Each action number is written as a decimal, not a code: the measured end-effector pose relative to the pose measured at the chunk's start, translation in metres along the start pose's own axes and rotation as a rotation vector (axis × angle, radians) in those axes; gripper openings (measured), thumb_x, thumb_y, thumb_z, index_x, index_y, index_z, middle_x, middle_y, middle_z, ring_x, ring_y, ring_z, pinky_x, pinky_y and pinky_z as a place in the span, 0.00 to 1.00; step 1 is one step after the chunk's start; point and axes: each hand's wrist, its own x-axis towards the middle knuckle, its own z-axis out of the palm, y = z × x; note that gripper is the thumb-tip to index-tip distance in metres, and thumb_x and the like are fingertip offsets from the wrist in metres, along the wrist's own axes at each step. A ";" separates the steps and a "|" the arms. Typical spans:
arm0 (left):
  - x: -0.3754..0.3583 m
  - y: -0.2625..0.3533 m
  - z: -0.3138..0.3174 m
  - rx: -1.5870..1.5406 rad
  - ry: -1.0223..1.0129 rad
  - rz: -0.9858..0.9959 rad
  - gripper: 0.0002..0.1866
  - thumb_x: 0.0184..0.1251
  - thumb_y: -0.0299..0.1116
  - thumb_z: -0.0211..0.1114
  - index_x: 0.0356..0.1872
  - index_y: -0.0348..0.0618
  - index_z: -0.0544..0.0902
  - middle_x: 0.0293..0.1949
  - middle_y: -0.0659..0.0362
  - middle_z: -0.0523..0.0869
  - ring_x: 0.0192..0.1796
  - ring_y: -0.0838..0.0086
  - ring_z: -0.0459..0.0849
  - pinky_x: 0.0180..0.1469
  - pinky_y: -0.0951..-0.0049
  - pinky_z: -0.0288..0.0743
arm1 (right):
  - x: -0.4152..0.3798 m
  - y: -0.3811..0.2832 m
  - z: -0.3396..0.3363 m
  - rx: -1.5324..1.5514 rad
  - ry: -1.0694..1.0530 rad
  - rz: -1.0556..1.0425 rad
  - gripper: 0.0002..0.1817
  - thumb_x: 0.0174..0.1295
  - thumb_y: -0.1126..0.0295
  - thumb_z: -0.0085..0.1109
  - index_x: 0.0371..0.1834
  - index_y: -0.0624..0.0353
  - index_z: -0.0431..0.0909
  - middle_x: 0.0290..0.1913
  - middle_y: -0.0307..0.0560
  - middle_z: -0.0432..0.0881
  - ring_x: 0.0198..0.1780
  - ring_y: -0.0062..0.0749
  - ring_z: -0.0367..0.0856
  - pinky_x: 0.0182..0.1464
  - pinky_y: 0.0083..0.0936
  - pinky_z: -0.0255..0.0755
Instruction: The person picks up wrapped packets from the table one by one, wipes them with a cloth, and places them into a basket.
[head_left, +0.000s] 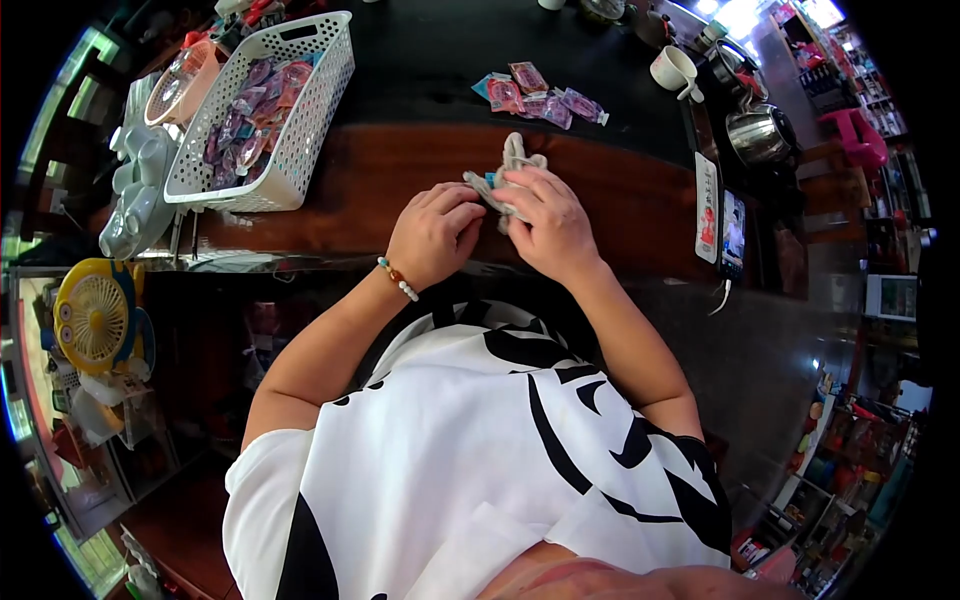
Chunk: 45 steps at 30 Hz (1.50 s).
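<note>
Near the table's front edge, a light grey cloth-like bundle (514,152) lies bunched up, with a small blue patch showing at its left. My right hand (548,218) rests over the bundle, its fingers closed on it. At the bundle's left end is my left hand (436,232), fingers curled and pressed together near the cloth; what they hold, if anything, is hidden. Beyond both hands, several small pink, purple and blue packets (545,100) lie in a loose group on the dark tabletop.
A white perforated basket (310,130) of similar packets stands at the left, beside a pink basket (183,82) and an egg-tray-like container (140,190). At the right are a white mug (674,70), a metal pot (760,133) and a phone (733,232) with a cable.
</note>
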 end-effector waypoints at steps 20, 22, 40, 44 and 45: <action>0.103 0.019 0.038 0.184 -0.596 -0.077 0.21 0.62 0.32 0.72 0.57 0.44 0.85 0.52 0.53 0.89 0.60 0.55 0.86 0.64 0.56 0.78 | -0.056 0.044 -0.039 -0.219 0.203 0.247 0.17 0.60 0.75 0.65 0.53 0.51 0.88 0.60 0.43 0.86 0.66 0.47 0.82 0.70 0.44 0.73; 0.123 0.021 0.040 0.193 -0.687 -0.118 0.16 0.64 0.35 0.72 0.52 0.47 0.87 0.51 0.53 0.90 0.59 0.55 0.86 0.63 0.56 0.79 | -0.056 0.043 -0.038 -0.210 0.198 0.257 0.17 0.60 0.75 0.65 0.53 0.51 0.88 0.60 0.43 0.86 0.66 0.47 0.81 0.71 0.44 0.72; 0.084 -0.002 -0.012 -0.230 -0.156 0.215 0.05 0.63 0.27 0.75 0.38 0.48 0.89 0.42 0.61 0.90 0.48 0.59 0.87 0.51 0.61 0.85 | -0.056 0.044 -0.038 -0.196 0.207 0.260 0.17 0.61 0.73 0.67 0.55 0.51 0.88 0.60 0.45 0.87 0.66 0.49 0.82 0.70 0.45 0.72; 0.023 -0.020 -0.013 -0.172 -0.235 0.102 0.09 0.62 0.24 0.74 0.42 0.47 0.91 0.48 0.59 0.91 0.54 0.59 0.88 0.55 0.61 0.85 | -0.056 0.045 -0.037 -0.190 0.213 0.239 0.17 0.62 0.74 0.67 0.55 0.52 0.88 0.60 0.47 0.86 0.66 0.50 0.82 0.71 0.45 0.72; 0.014 -0.018 -0.016 -0.159 -0.250 0.090 0.11 0.62 0.21 0.74 0.44 0.47 0.91 0.52 0.58 0.92 0.58 0.58 0.89 0.58 0.61 0.84 | -0.056 0.046 -0.037 -0.188 0.207 0.233 0.17 0.62 0.74 0.67 0.55 0.52 0.88 0.60 0.47 0.86 0.66 0.50 0.82 0.71 0.45 0.72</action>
